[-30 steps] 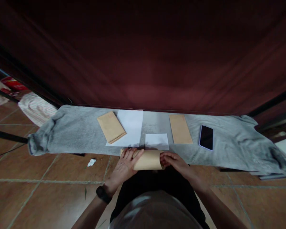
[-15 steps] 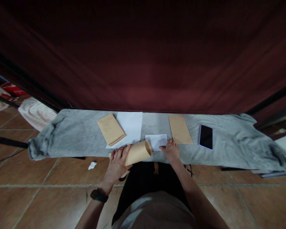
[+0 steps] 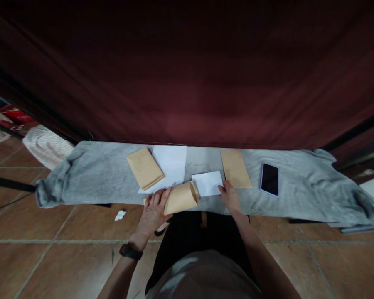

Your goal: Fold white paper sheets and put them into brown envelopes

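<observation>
Left grip (image 3: 152, 211) is clasped over one end of the curled envelope (image 3: 180, 198), fingers spread across its top, so that the envelope reaches out rightward from beneath the hand with its mouth gaping away from the palm. Right grip (image 3: 230, 197) pinches the small white paper (image 3: 207, 182) by its near right corner; the paper extends leftward from these fingertips and sits between the two hands, just to the right of the curled envelope's mouth, though whether it touches the rim I cannot tell. Beyond the curled envelope and to its left, a brown envelope bundle (image 3: 145, 169) lies aslant, partly over a large white sheet (image 3: 172, 164). To the right of the curled envelope, past the small paper, a flat brown envelope (image 3: 236, 168) lies near the right grip, and farther right of it is a phone (image 3: 270, 178), dark screen up. These rest on a bench (image 3: 93, 170) draped in grey cloth, which stretches to both sides of the curled envelope, with a dark red hanging (image 3: 196, 95) beyond it. Lower down, left of the curled envelope, a white scrap (image 3: 120, 214) lies on the tiled floor (image 3: 28, 220)
</observation>
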Demonstrator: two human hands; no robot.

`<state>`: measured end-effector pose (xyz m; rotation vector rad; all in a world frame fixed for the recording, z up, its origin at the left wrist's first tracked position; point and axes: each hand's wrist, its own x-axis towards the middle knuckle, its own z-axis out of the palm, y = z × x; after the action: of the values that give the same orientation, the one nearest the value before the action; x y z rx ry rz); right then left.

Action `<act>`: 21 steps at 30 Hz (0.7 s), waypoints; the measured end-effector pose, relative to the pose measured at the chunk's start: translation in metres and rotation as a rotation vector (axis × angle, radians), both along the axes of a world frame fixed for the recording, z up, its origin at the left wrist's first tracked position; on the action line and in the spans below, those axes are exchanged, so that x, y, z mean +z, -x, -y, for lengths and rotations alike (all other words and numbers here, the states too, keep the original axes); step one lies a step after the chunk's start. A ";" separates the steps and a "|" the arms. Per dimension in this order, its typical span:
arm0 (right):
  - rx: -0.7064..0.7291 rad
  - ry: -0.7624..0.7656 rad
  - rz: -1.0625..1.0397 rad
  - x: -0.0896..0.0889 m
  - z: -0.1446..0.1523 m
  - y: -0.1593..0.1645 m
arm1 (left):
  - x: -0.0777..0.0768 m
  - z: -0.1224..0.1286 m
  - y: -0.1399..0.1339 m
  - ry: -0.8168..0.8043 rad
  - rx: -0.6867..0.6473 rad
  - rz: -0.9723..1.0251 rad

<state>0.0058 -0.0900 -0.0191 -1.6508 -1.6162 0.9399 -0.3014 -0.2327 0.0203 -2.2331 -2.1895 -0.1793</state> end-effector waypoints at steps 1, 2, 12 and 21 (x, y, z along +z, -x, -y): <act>-0.006 -0.006 -0.042 0.001 0.000 -0.003 | 0.000 0.000 0.000 -0.004 0.005 0.002; -0.014 -0.016 -0.094 0.003 0.001 -0.005 | 0.001 0.000 0.000 -0.007 0.010 0.003; 0.070 0.015 -0.467 0.014 0.021 -0.021 | 0.002 -0.006 -0.002 -0.023 -0.002 0.006; 0.278 0.211 -0.033 0.030 0.010 -0.040 | -0.001 -0.005 -0.003 -0.046 -0.013 0.028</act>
<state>0.0459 -0.1004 0.0107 -1.5598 -1.8066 1.3105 -0.2981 -0.2278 0.0188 -2.2348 -2.1627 -0.2599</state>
